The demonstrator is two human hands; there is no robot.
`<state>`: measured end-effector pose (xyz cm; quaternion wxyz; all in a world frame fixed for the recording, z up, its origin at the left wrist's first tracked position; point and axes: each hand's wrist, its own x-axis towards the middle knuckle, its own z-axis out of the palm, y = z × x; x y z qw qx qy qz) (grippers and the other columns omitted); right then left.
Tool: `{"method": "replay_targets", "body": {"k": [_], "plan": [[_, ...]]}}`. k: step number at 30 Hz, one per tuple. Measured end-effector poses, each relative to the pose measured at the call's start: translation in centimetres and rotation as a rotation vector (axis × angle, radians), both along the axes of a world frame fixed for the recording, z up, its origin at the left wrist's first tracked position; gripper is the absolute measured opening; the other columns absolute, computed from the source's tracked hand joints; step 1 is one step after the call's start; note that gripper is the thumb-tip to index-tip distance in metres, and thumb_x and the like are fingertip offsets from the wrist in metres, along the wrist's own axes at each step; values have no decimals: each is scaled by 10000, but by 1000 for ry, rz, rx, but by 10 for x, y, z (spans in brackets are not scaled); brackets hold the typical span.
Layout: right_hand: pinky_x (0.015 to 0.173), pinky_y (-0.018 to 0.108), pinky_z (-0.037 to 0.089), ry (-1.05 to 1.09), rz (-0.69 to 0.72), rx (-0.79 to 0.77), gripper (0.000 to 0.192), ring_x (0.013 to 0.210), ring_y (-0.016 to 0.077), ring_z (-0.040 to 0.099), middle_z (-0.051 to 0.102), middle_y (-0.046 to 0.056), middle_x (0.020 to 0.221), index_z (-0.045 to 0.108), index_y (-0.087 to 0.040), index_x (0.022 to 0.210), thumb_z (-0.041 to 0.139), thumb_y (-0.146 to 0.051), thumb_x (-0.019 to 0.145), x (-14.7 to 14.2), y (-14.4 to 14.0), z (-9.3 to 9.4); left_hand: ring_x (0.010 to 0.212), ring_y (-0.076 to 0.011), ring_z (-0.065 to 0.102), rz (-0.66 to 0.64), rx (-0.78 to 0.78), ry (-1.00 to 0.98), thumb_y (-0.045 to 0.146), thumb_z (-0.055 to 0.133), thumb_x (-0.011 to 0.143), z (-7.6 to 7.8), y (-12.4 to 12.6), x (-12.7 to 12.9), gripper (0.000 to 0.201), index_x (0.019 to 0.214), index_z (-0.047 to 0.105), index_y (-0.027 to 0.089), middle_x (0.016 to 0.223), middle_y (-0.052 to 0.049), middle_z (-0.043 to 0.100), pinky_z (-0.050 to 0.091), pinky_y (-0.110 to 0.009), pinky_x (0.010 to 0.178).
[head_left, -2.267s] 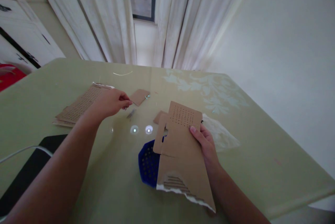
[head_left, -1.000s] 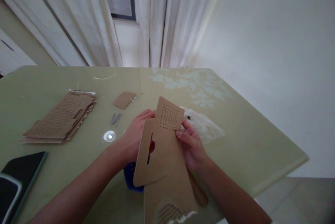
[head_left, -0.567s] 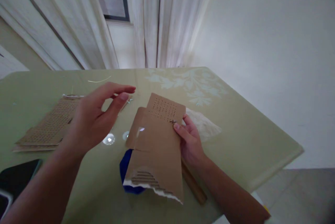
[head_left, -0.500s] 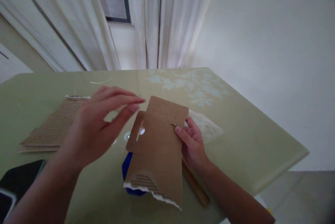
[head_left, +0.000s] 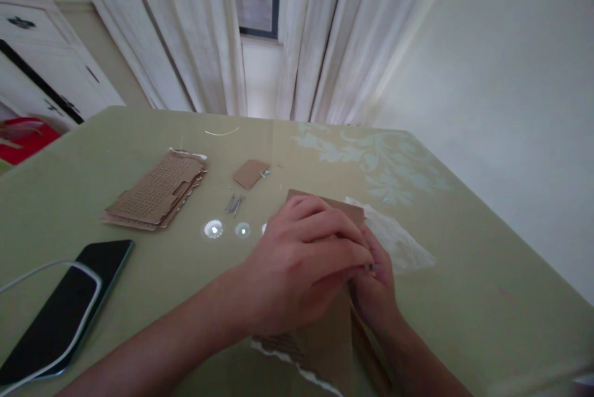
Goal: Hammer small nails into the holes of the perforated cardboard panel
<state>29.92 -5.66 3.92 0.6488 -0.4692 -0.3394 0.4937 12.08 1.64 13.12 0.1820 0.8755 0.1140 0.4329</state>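
My right hand (head_left: 378, 279) grips the right edge of a brown piece of cardboard (head_left: 325, 341) with a torn, ragged lower end showing corrugation. My left hand (head_left: 297, 261) reaches across the cardboard and covers much of it. Its fingertips are closed together by my right thumb, around a tiny shiny bit that I cannot make out. Beneath the cardboard, partly hidden by my right forearm, lies a wooden stick (head_left: 371, 350).
Left on the table are stacked perforated cardboard pieces (head_left: 155, 190) and a black phone-like device (head_left: 60, 310) under a white cable (head_left: 95, 298). Nearer the middle lie a small cardboard square (head_left: 250, 173), several metal pins (head_left: 235, 204) and clear discs (head_left: 213, 229). A crumpled clear bag (head_left: 399, 239) rests behind my right hand.
My left hand has moved right, from beside the cardboard to over it, its fingertips meeting my right thumb. The view has turned left, showing more of the table's left side.
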Motion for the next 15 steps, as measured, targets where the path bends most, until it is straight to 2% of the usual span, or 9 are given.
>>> {"method": "replay_targets", "body": {"k": [3, 4, 5, 6, 8, 9, 10, 12, 15], "plan": [[754, 399, 673, 9, -20, -95, 470, 1009, 348, 831, 869, 66, 964, 729, -286, 1178, 981, -427, 808, 0, 6, -4, 1025, -141, 757, -16, -89, -36, 122, 658, 1084, 17, 10, -18, 150, 1106, 760, 230, 1111, 20, 856, 541, -332, 1022], [792, 424, 682, 36, -17, -129, 473, 1018, 352, 834, 873, 71, 992, 732, -278, 1197, 965, -441, 819, 0, 8, -4, 1008, -138, 766, 39, -128, 19, 162, 647, 1100, 19, 22, -29, 148, 1112, 769, 245, 1081, 27, 858, 553, -306, 977], [814, 441, 687, 67, -19, -151, 493, 1013, 355, 838, 876, 75, 1015, 733, -273, 1223, 953, -460, 824, 1, 10, -4, 961, -149, 772, 147, -207, 92, 249, 683, 1091, 18, 38, -43, 97, 1073, 779, 252, 1035, 26, 857, 562, -292, 895], [827, 452, 691, 92, -30, -160, 522, 1004, 356, 842, 879, 79, 1037, 733, -268, 1253, 945, -479, 824, 2, 12, -4, 928, -171, 778, 254, -303, 176, 359, 707, 1070, 14, 57, -57, 137, 1049, 793, 254, 1001, 15, 859, 565, -290, 827], [844, 461, 696, 115, -61, -155, 573, 990, 354, 848, 883, 85, 1075, 736, -266, 1292, 947, -499, 813, 5, 14, -4, 880, -201, 778, 502, -489, 453, 439, 668, 1033, -1, 99, -88, 244, 1035, 805, 236, 964, -16, 861, 561, -303, 785], [850, 462, 697, 116, -69, -151, 588, 985, 351, 850, 884, 86, 1090, 740, -267, 1304, 953, -497, 807, 7, 14, -3, 884, -207, 775, 641, -528, 623, 436, 630, 1020, -12, 119, -101, 266, 1034, 808, 238, 968, -22, 864, 552, -309, 790], [858, 463, 697, 113, -67, -152, 595, 986, 349, 851, 885, 87, 1104, 744, -271, 1321, 957, -489, 810, 9, 15, -3, 840, -229, 768, 700, -550, 712, 408, 639, 978, -23, 136, -113, 262, 946, 809, 211, 913, -56, 858, 535, -328, 759], [876, 471, 696, 108, -35, -168, 595, 992, 347, 853, 886, 92, 1121, 751, -274, 1350, 957, -474, 829, 10, 15, -4, 746, -243, 742, 732, -586, 816, 391, 702, 877, -47, 161, -128, 233, 766, 774, 200, 756, -71, 814, 510, -337, 714], [890, 487, 692, 102, 50, -189, 593, 998, 357, 853, 884, 113, 1126, 779, -257, 1342, 962, -498, 833, 8, 14, -5, 726, -238, 740, 732, -637, 913, 412, 720, 824, -77, 175, -133, 230, 711, 763, 216, 704, -62, 796, 503, -328, 708]]}}
